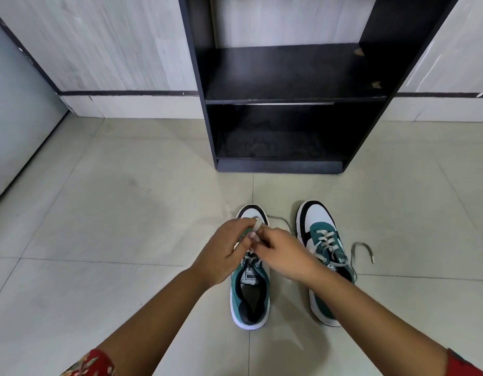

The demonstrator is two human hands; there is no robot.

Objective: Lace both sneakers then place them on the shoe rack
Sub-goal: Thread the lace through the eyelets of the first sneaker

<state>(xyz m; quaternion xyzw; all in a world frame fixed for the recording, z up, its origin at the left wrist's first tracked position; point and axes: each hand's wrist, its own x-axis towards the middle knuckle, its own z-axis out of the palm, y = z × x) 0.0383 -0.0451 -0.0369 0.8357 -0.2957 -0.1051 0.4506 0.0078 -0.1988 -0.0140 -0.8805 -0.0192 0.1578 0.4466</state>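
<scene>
On floor before shoe rack (289,99): both hands (224,253) (286,253) pinch left sneaker (250,291) lace (255,226); right sneaker (323,256) beside.

We see a floor (126,213) of smooth pale tile w/ a soft sheen, and a shoe rack (292,85) of dark matt board, prob. laminate, chipped to bare wood at two spots on its right side. Both sneakers, left sneaker (250,297) and right sneaker (323,240), look like matt teal cloth w/ smoother white and black panels, white rubbery soles, flat woven laces (362,249); sleeves (91,365) are red printed cloth.
</scene>
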